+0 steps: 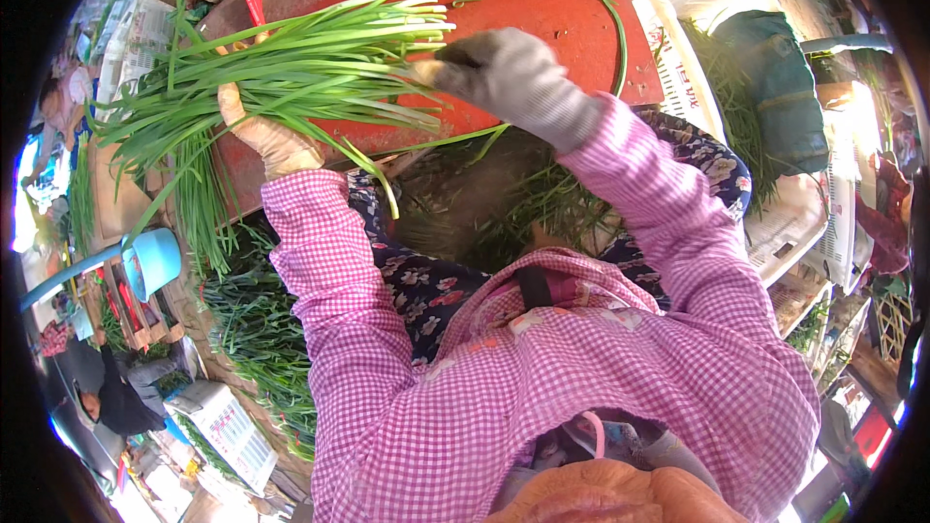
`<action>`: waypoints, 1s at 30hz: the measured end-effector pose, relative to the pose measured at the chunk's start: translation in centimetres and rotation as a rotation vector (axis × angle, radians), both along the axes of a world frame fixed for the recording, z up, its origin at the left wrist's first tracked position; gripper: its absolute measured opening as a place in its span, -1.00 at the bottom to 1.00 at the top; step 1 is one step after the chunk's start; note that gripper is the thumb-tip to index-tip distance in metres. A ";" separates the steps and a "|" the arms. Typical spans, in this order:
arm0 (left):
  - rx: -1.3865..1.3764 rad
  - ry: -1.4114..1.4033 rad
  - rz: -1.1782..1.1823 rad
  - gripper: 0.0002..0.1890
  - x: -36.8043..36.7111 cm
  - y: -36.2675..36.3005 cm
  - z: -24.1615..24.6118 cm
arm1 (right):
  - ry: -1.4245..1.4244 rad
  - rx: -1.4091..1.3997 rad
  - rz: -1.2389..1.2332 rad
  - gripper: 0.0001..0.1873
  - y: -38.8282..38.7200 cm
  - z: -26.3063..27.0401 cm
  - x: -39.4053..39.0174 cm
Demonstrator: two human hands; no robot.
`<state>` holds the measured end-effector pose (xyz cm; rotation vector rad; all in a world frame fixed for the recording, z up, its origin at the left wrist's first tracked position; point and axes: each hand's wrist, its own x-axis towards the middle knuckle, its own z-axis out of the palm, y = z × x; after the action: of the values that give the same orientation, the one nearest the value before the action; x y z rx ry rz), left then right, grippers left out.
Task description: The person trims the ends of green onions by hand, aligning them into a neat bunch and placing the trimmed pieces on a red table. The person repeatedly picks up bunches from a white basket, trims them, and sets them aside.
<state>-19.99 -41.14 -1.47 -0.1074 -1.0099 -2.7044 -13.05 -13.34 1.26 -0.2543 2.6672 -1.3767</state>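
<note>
A loose bunch of long green garlic chives [320, 65] lies across my left hand [269, 138], raised over a red tabletop [523, 7]. The hand, in a pale glove, has its fingers wrapped around the stalks, partly hidden by the leaves. The pale stem ends point right, towards my right hand [508, 80], which wears a grey glove with worn, soiled fingertips. Its curled fingers are at the stem ends; blur hides whether they pinch a stalk. A red strip [253, 3] shows behind the bunch.
More chives [207, 211] hang over the table's left edge, above a large pile of greens [269, 349]. At right stands a white plastic crate [697, 87] with greens and a dark green wrapped bundle [774, 91]. A blue dipper [151, 261] is at left. Other people are in the left background.
</note>
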 end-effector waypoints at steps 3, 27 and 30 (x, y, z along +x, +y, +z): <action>0.018 0.044 -0.037 -0.53 0.2 0.5 0.0 | -0.238 -0.387 -0.071 -0.53 -2.8 -2.0 -2.4; -0.088 0.006 0.153 -0.44 0.9 -2.7 0.2 | -0.111 0.450 0.840 -0.62 3.8 -2.7 3.9; -0.071 -0.021 0.162 -0.45 0.6 -2.2 -0.2 | 0.414 0.070 0.157 -0.48 3.4 -0.4 -1.7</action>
<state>-19.34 -43.33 -1.68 -0.0099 -1.0718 -2.5293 -14.75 -9.90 0.89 -0.8028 2.9279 -1.2976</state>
